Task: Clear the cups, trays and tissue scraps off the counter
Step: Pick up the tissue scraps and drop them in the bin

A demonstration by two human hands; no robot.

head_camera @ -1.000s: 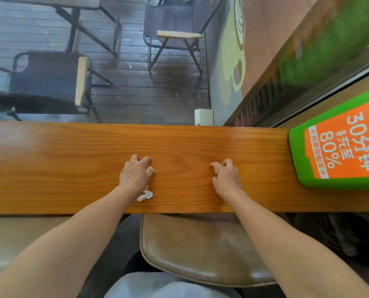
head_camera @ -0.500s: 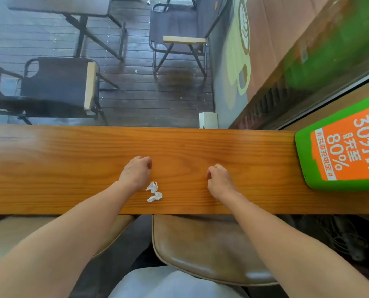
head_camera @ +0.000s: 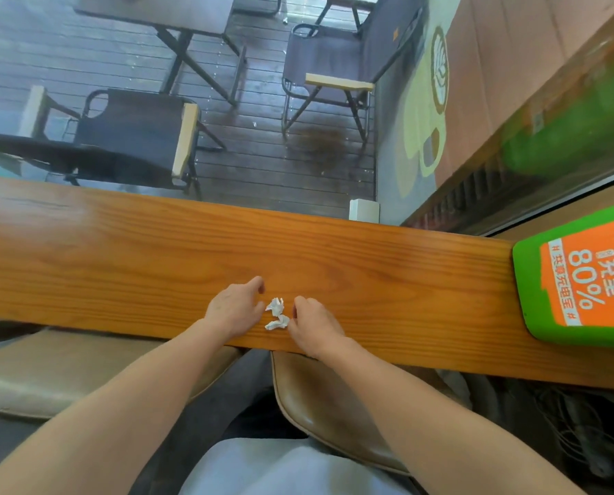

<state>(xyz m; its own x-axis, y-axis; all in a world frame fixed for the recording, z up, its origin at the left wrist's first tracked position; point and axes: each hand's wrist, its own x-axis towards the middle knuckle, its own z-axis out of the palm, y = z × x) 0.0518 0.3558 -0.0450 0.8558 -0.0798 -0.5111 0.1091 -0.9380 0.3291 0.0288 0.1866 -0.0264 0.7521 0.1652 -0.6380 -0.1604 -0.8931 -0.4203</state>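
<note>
Two crumpled tissue scraps [head_camera: 276, 313] lie near the front edge of the wooden surface [head_camera: 119, 266], between the left hand [head_camera: 233, 309] and right hand [head_camera: 315, 325]. Both hands' fingers are loosely curled and hold nothing. A careless sweep could flick the light scraps off the edge.

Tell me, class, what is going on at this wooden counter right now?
A person is gathering tissue scraps on a wooden counter. Two small crumpled white bits lie near the counter's near edge, between the left hand and the right hand. Both hands rest on the wood close beside the scraps, fingers curled; neither visibly holds one. A green and orange sign lies at the counter's right end. No cups or trays are in view.
</note>
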